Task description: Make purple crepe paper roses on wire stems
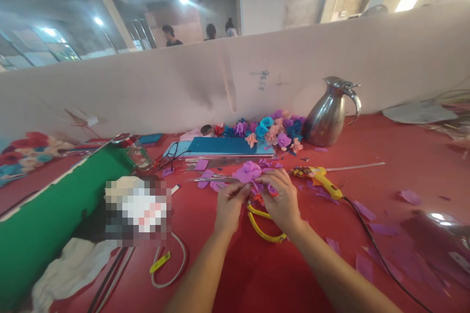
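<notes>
A purple paper flower (247,171) is held up between my two hands over the red table. My left hand (230,203) pinches the flower's lower left side, thumb and fingers closed. At its right side my right hand (282,198) grips a petal edge with bent fingers. Just below the hands lies a pair of yellow-handled scissors or pliers (270,234), its working end hidden. Red scraps (258,199) show between the hands. Purple paper pieces (204,179) and thin wires (211,177) lie to the left.
A yellow glue gun (326,183) with its black cord lies to the right. Behind it stands a steel jug (328,115). Finished paper flowers (273,129) and blue sheets (227,145) lie at the back. A glass jar (137,154) and green board (84,190) are left.
</notes>
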`<act>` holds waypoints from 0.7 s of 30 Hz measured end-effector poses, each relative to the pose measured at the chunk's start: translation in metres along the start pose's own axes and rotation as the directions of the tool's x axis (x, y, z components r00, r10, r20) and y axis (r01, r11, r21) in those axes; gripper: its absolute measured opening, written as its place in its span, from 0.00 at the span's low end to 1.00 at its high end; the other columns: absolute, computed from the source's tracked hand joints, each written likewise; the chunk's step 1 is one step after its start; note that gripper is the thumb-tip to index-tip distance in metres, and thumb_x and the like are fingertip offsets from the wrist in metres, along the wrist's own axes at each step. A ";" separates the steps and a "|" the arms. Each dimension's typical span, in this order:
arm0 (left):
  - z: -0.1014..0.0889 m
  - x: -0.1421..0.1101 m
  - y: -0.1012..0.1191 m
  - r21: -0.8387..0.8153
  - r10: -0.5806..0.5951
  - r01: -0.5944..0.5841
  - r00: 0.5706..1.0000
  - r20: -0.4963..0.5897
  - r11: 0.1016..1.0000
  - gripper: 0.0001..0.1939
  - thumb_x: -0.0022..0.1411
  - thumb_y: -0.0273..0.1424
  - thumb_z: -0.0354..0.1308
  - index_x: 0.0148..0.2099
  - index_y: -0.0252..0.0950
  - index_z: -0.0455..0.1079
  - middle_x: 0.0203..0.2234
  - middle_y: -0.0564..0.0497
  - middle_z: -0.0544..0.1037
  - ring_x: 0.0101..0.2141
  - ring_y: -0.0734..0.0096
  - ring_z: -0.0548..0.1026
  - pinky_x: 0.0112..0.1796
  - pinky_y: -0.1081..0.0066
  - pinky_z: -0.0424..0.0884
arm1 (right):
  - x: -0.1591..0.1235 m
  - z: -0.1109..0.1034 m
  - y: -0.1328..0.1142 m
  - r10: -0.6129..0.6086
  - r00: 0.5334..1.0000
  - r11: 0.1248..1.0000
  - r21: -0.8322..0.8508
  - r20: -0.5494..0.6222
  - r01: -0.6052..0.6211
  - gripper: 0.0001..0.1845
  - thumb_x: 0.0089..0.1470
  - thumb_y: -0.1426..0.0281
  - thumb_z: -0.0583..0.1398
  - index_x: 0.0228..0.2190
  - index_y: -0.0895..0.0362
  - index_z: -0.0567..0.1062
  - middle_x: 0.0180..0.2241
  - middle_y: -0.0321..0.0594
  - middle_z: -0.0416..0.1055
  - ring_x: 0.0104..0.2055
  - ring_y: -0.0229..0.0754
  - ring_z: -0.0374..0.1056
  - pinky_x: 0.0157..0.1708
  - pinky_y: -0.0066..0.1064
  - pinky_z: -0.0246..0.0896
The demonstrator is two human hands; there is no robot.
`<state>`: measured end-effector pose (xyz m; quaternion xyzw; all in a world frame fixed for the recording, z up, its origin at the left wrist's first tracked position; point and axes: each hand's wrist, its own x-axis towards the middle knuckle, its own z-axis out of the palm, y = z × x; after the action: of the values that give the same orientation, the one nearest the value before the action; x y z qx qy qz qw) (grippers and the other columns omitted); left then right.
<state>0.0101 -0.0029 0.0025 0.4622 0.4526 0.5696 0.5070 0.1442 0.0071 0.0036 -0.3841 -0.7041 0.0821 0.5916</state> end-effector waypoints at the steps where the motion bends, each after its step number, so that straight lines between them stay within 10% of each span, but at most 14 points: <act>1: 0.000 0.000 0.000 0.003 -0.003 0.003 1.000 0.003 1.000 0.12 0.53 0.34 0.63 0.21 0.33 0.72 0.16 0.54 0.70 0.21 0.77 0.64 0.26 0.74 0.59 | 0.000 0.000 0.000 -0.003 1.000 1.000 -0.006 -0.005 0.003 0.10 0.52 0.80 0.59 0.31 0.52 0.74 0.31 0.37 0.73 0.36 0.44 0.66 0.38 0.38 0.60; 11: 0.002 -0.002 0.003 0.059 -0.008 0.007 1.000 0.018 0.998 0.12 0.51 0.34 0.63 0.20 0.33 0.72 0.15 0.54 0.70 0.21 0.76 0.65 0.25 0.75 0.60 | 0.001 -0.002 0.000 -0.011 0.999 0.999 -0.052 -0.048 0.008 0.11 0.49 0.80 0.59 0.32 0.52 0.72 0.34 0.38 0.69 0.38 0.45 0.64 0.39 0.39 0.60; 21: -0.001 0.000 -0.003 0.046 0.051 -0.048 0.996 -0.076 0.998 0.10 0.51 0.36 0.64 0.25 0.34 0.76 0.19 0.53 0.74 0.22 0.74 0.67 0.27 0.74 0.64 | -0.004 0.006 -0.013 0.278 0.949 0.956 0.137 -0.147 -0.259 0.05 0.52 0.70 0.62 0.30 0.53 0.68 0.29 0.35 0.65 0.33 0.41 0.63 0.35 0.34 0.60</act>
<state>0.0095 -0.0029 -0.0006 0.4618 0.4727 0.5895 0.4645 0.1330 -0.0027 0.0061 -0.4471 -0.5878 0.1706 0.6523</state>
